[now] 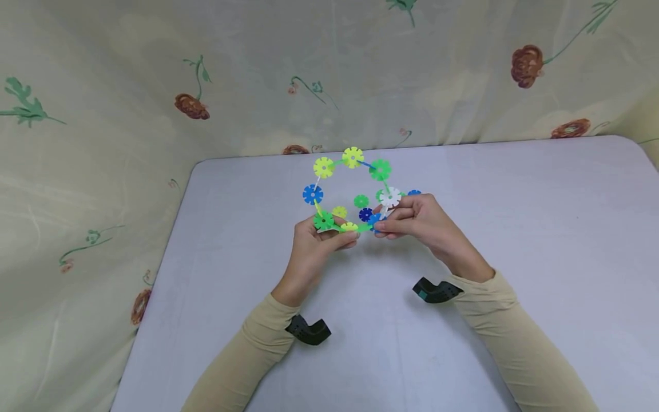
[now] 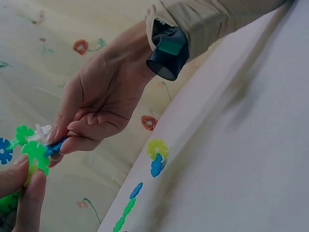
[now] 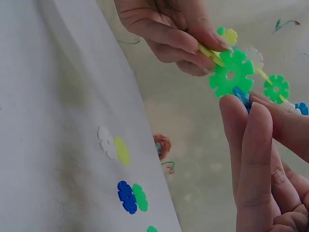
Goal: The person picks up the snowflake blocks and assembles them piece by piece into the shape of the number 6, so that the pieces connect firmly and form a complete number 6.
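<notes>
A ring of interlocking plastic snowflake discs, in yellow, green, blue and white, is held up in front of me over the table. My left hand pinches a yellow disc at the near side of the ring. With thumb and fingers my right hand pinches a blue disc at the near right. Between the two hands a green disc links the yellow and the blue one, slotted edge to edge. A white disc stands just above my right fingers.
Loose discs lie on the table behind the hands, among them a green disc and a dark blue disc. Another blue disc shows past the right hand. A flowered cloth hangs along the table's far and left edges.
</notes>
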